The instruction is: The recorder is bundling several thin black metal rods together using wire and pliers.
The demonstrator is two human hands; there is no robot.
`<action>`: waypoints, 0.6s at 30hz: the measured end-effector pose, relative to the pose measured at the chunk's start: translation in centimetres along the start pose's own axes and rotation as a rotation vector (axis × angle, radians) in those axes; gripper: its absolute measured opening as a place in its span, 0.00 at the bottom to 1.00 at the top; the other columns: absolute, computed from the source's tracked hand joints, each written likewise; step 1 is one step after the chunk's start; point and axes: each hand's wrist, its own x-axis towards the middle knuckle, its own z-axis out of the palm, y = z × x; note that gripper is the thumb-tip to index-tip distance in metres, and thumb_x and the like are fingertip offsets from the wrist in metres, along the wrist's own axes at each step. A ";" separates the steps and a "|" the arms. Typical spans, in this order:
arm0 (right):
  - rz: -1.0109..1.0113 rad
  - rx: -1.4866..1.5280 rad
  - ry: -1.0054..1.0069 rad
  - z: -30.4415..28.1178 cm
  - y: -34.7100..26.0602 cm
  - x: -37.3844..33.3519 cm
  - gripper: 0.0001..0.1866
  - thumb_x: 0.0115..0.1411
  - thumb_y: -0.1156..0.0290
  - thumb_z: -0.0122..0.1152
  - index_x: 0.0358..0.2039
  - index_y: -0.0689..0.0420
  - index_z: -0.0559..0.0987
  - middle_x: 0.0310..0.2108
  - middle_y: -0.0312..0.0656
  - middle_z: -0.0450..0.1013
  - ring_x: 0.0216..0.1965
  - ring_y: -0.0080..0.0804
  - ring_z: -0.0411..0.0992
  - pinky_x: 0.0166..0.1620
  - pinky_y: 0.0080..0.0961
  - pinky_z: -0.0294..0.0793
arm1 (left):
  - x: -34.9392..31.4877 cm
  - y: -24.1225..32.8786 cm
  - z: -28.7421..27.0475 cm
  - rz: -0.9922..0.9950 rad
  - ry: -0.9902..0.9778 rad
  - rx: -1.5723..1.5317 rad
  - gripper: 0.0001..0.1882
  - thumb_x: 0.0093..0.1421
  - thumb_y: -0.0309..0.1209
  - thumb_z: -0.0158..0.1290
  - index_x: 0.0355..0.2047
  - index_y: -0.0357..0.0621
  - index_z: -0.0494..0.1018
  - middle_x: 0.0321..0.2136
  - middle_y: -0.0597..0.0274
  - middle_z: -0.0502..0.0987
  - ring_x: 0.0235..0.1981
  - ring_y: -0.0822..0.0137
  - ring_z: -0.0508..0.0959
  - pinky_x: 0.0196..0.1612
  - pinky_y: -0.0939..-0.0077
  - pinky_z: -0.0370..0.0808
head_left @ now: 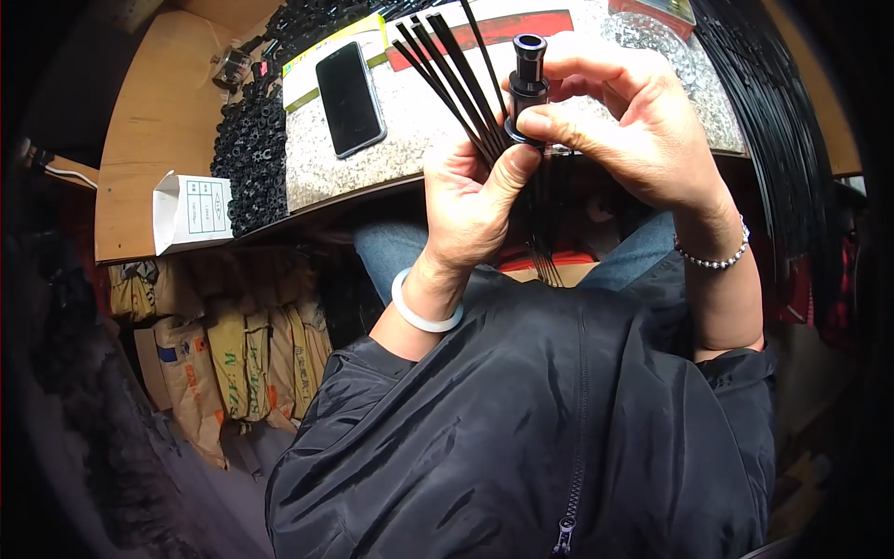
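Note:
My left hand [470, 205] is closed around several thin black rods [456, 74], which fan out upward above the fingers. Their lower ends hang down between my knees. A glossy black stepped tube [530, 65] with a ring-shaped flange stands nearly upright, its open end up. My right hand [643, 121] pinches it between thumb and fingers. The left thumb tip is at the tube's base, and I cannot tell whether it presses on it. One rod rises just left of the tube; whether it is attached is hidden.
A phone [350, 99] lies on the speckled tabletop [410, 154], beside a yellow-green box [307, 79]. Small black parts [250, 154] are heaped at left, near an opened white carton [193, 212]. Long black rods [773, 140] drape over the right edge. Sacks [237, 359] stand below left.

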 end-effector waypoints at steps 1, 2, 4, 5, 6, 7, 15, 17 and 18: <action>0.030 0.061 -0.002 0.1 0.1 -0.1 0.16 0.52 0.71 0.66 0.40 0.64 0.76 0.26 0.37 0.74 0.29 0.17 0.72 0.35 0.16 0.72 | 0.0 0.0 0.0 0.016 0.022 0.030 0.18 0.58 0.26 0.55 0.48 0.36 0.69 0.38 0.61 0.77 0.37 0.72 0.76 0.44 0.79 0.73; 0.060 0.123 -0.004 0.1 0.1 -0.3 0.16 0.53 0.71 0.65 0.41 0.64 0.76 0.27 0.38 0.74 0.31 0.17 0.72 0.36 0.16 0.72 | 0.0 0.0 0.0 0.017 0.022 0.028 0.18 0.58 0.26 0.55 0.48 0.36 0.69 0.38 0.61 0.77 0.37 0.72 0.76 0.44 0.79 0.73; 0.044 0.265 0.127 0.3 -0.3 -0.6 0.15 0.56 0.69 0.61 0.42 0.62 0.76 0.31 0.38 0.75 0.34 0.18 0.72 0.41 0.17 0.71 | -0.2 -0.1 -0.4 -0.012 0.033 -0.010 0.17 0.58 0.26 0.55 0.48 0.36 0.69 0.37 0.60 0.77 0.37 0.72 0.76 0.43 0.79 0.74; -0.027 0.243 0.148 -0.4 1.3 -1.4 0.16 0.60 0.65 0.57 0.44 0.63 0.74 0.34 0.39 0.74 0.37 0.21 0.71 0.45 0.19 0.70 | -0.2 0.0 -0.6 -0.022 0.056 0.011 0.17 0.58 0.27 0.55 0.48 0.36 0.69 0.37 0.60 0.77 0.37 0.73 0.76 0.43 0.78 0.73; -0.038 0.334 0.200 -0.4 2.8 -2.9 0.22 0.60 0.57 0.57 0.43 0.65 0.73 0.35 0.40 0.74 0.39 0.22 0.71 0.47 0.21 0.69 | -0.2 -0.1 -0.6 -0.021 0.054 0.010 0.17 0.58 0.27 0.55 0.48 0.36 0.69 0.37 0.60 0.77 0.37 0.73 0.76 0.43 0.78 0.73; -0.051 0.319 0.181 -0.5 4.7 -4.3 0.29 0.55 0.49 0.61 0.42 0.65 0.71 0.36 0.41 0.74 0.40 0.23 0.71 0.47 0.22 0.69 | -0.2 -0.1 -0.5 -0.001 0.068 0.012 0.17 0.58 0.27 0.55 0.48 0.36 0.69 0.37 0.60 0.77 0.36 0.73 0.76 0.43 0.78 0.73; 0.188 0.741 0.351 6.4 5.2 -6.8 0.11 0.56 0.79 0.60 0.40 0.63 0.74 0.37 0.37 0.74 0.37 0.19 0.71 0.43 0.17 0.71 | 0.1 -0.3 -0.2 -0.012 0.046 -0.040 0.18 0.57 0.27 0.56 0.47 0.34 0.71 0.40 0.58 0.77 0.37 0.74 0.76 0.44 0.79 0.73; 0.224 0.750 0.344 6.6 5.0 -6.7 0.08 0.57 0.77 0.59 0.38 0.64 0.76 0.35 0.36 0.75 0.36 0.18 0.71 0.43 0.17 0.71 | 0.1 -0.2 -0.4 -0.014 0.061 -0.048 0.18 0.57 0.27 0.56 0.47 0.34 0.71 0.40 0.58 0.77 0.37 0.74 0.76 0.44 0.79 0.72; 0.233 0.758 0.345 6.7 5.2 -6.7 0.08 0.58 0.77 0.59 0.38 0.64 0.76 0.34 0.36 0.75 0.35 0.17 0.71 0.42 0.16 0.71 | 0.1 0.0 -0.3 -0.009 0.062 -0.047 0.18 0.57 0.28 0.57 0.47 0.34 0.71 0.40 0.58 0.77 0.38 0.74 0.76 0.44 0.79 0.72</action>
